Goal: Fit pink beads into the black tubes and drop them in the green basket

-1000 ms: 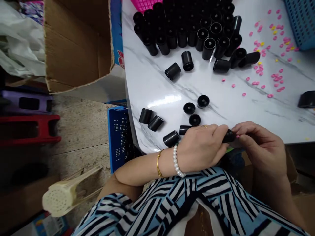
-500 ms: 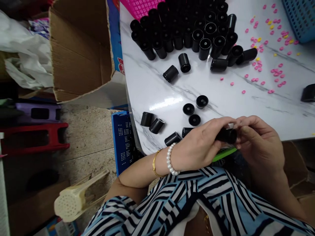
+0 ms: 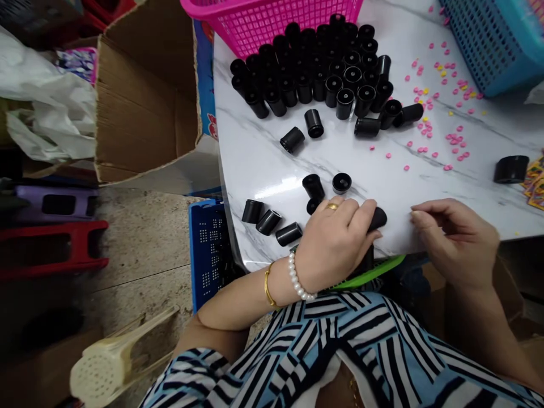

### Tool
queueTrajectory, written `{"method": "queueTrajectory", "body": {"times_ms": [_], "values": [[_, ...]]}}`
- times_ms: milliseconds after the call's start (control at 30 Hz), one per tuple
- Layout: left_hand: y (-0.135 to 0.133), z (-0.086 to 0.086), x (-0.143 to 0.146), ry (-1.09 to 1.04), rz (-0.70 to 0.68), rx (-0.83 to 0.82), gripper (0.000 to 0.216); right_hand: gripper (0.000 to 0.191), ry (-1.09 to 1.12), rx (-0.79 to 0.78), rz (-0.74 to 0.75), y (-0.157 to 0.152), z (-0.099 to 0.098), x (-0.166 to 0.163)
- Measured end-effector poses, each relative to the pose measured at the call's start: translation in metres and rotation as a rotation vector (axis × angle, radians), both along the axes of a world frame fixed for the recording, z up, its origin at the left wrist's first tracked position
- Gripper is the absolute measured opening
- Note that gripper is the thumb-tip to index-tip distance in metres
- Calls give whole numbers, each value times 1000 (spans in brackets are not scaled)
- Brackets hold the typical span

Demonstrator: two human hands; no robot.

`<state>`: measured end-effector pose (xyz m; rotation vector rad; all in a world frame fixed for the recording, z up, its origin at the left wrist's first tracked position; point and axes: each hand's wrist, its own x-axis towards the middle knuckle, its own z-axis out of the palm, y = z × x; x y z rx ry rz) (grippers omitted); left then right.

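My left hand [image 3: 335, 235], with a pearl bracelet and a gold bangle at the wrist, is closed around a black plastic cylinder [image 3: 377, 219] at the table's near edge. Another dark piece shows below its fingers, partly hidden. My right hand [image 3: 457, 241] is apart from it to the right, thumb and forefinger pinched together; whatever they hold is too small to make out. Just beyond my left hand are a leaning black cylinder [image 3: 313, 186] and an upright one [image 3: 341, 182]. Several more lie on their sides to the left, such as this black cylinder [image 3: 289, 233].
Many upright black cylinders [image 3: 304, 89] crowd before a pink basket [image 3: 272, 25]. Small pink and yellow pieces [image 3: 454, 139] are scattered near a blue basket [image 3: 480, 51]. A cardboard box [image 3: 144, 96] and a blue crate [image 3: 204, 255] stand left of the table. A green rim [image 3: 374, 273] shows below its edge.
My hands have come apart: the left moved left with the black cylinder, the right stayed on the right, still pinched. A cylinder beyond my left hand now leans. The view has shifted, showing more of the baskets.
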<state>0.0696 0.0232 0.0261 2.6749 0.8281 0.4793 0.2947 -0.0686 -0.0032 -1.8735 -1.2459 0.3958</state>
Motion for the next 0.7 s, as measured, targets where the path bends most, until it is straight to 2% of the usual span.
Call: {"method": "queueTrajectory", "body": {"times_ms": [67,133,267,367,467,600,700], "values": [[3,6,9,206,0,51,37,9,-93,-13,74,-2,-3,-10],[8,13,18,339,-36,45,29,9,-159,-8,113,0,-6,-15],[18,23,30,424,-117,24,24,9,-190,55,139,18,-9,-4],[18,18,31,369,-182,-5,24,16,-278,51,167,40,-8,16],[17,7,25,269,-224,-145,29,22,-373,-8,230,65,-8,34],[27,0,17,33,-175,-392,33,15,-403,-56,252,80,-10,44],[38,1,15,-90,-114,-452,29,19,-425,-82,199,80,-12,48]]}}
